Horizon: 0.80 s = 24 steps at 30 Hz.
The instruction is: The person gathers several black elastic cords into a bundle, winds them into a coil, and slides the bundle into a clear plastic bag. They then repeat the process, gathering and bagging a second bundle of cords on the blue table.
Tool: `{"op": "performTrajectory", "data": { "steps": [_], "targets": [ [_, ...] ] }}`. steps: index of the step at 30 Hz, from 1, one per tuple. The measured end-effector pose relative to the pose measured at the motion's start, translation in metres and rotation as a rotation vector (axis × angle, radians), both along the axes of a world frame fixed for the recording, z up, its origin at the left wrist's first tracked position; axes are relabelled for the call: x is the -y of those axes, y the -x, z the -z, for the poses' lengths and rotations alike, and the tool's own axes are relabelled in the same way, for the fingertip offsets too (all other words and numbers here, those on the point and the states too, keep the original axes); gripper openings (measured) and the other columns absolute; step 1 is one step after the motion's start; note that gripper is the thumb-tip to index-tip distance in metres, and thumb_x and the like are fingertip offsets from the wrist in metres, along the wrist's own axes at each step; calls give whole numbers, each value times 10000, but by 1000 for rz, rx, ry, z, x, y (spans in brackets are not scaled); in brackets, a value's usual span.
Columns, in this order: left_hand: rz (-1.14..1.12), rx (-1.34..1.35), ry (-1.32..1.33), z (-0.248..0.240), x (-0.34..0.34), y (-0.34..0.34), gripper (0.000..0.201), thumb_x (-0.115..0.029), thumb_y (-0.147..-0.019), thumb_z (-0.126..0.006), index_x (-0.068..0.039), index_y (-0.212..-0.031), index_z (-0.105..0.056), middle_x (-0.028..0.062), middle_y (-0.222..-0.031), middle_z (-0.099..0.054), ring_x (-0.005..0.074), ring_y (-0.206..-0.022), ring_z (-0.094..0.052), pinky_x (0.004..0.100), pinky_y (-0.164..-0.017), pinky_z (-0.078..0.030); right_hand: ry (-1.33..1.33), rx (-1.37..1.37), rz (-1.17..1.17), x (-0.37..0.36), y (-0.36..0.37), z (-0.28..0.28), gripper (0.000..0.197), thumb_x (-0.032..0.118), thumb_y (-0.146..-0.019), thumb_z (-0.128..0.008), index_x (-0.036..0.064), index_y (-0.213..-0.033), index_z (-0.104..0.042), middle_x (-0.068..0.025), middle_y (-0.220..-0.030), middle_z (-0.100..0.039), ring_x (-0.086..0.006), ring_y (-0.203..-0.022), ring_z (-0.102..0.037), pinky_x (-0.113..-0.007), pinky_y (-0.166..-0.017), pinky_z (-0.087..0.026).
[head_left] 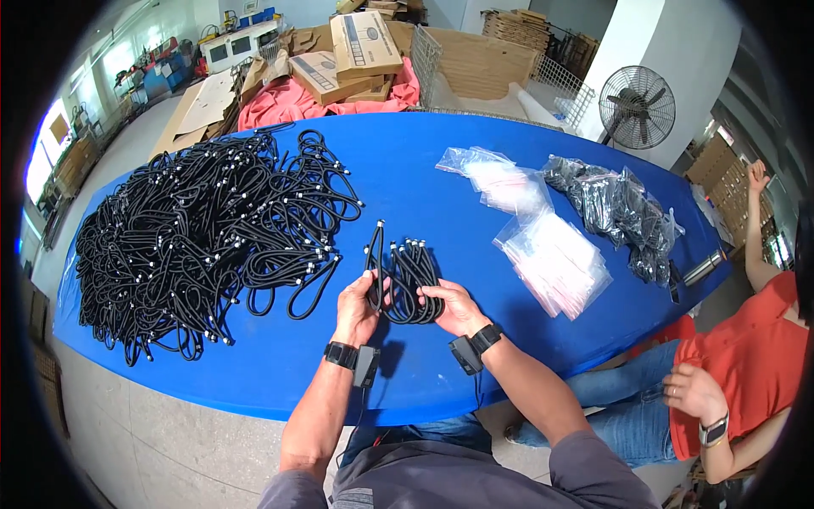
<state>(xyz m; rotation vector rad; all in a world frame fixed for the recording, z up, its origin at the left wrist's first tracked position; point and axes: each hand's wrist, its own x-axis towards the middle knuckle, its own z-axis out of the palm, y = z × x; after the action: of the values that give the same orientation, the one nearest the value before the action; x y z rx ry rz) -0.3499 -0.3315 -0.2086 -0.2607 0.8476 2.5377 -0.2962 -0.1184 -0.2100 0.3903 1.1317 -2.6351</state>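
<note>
My left hand point(356, 310) is closed on a black elastic cord loop point(379, 254) with a whitish end piece at its top. Beside it, my right hand point(458, 309) grips a bunch of similar black cord loops point(412, 284), their pale ends lined up at the far side. Both hands are just above the blue-covered table point(407, 373), near its front. To the left lies a large tangled pile of black cord loops point(182, 229) with pale ends. Some of the fingers are hidden behind the cords.
Clear plastic bags point(555, 259) lie on the right of the table, beside packed bags of black items point(623, 212) and a metal cylinder point(702, 268). Cardboard boxes point(365, 47) and a fan point(638, 107) stand beyond. A person in red point(738, 356) is at the right.
</note>
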Motion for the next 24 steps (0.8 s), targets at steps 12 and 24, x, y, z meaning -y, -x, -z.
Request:
{"op": "performTrajectory", "data": {
  "steps": [12,24],
  "targets": [
    [76,-57,56,13,0,-8,152,-20,-1016,-564,23,-1144,-632,110,-998,-690,206,-869,-709,328,-776,-634,62,-13,12,2,1,8,175,57,-977,-646,13,-1145,-668,-78,-1025,-728,-193,-927,-708,-361,-889,-576],
    [-10,22,59,-1,-13,-10,215,95,-958,-547,48,-1154,-622,122,-1006,-682,208,-864,-701,291,-806,-615,18,-45,-91,1,1,7,212,45,-975,-610,-5,-1177,-656,-102,-1096,-729,-221,-996,-714,-383,-939,-565]
  ]
}}
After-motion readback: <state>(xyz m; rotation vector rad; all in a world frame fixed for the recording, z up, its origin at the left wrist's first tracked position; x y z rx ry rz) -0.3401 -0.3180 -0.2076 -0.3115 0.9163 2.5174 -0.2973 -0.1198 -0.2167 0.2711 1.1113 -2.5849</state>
